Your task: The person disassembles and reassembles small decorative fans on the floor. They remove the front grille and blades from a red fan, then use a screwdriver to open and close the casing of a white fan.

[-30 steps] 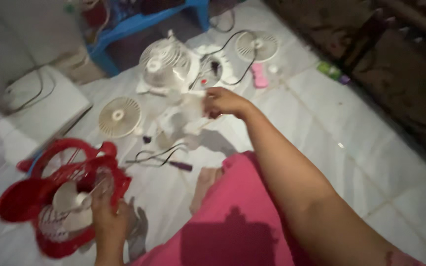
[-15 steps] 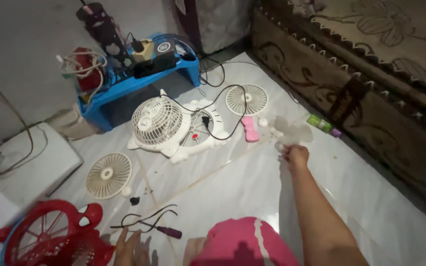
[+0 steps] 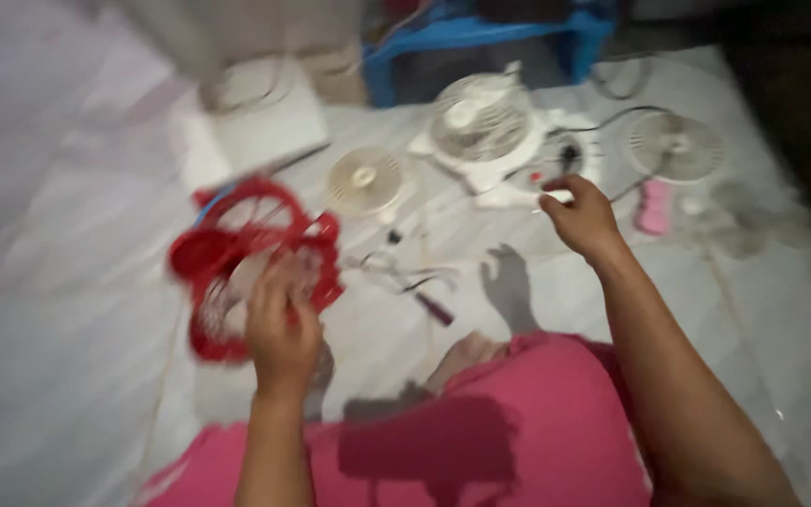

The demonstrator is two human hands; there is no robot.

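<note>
Head view, blurred. Left hand (image 3: 279, 329) fingers curled on red plastic fan grille (image 3: 241, 263), lifted off floor. Beyond fingertips: cream round fan guard (image 3: 364, 180), loose. White fan body (image 3: 485, 127) guardless, so disassembly partway. Right hand (image 3: 582, 218) fingers closed, apparently pinching small white piece; grip unclear.

Bare forearms, no sleeves; bright pink garment (image 3: 518, 432) over the lap.

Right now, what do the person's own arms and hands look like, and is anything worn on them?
Both arms are bare to the frame's edge: no sleeves, gloves, watch or bracelet show. The left hand and right hand are blurred, so rings cannot be told. Pink clothing covers the lap.
</note>
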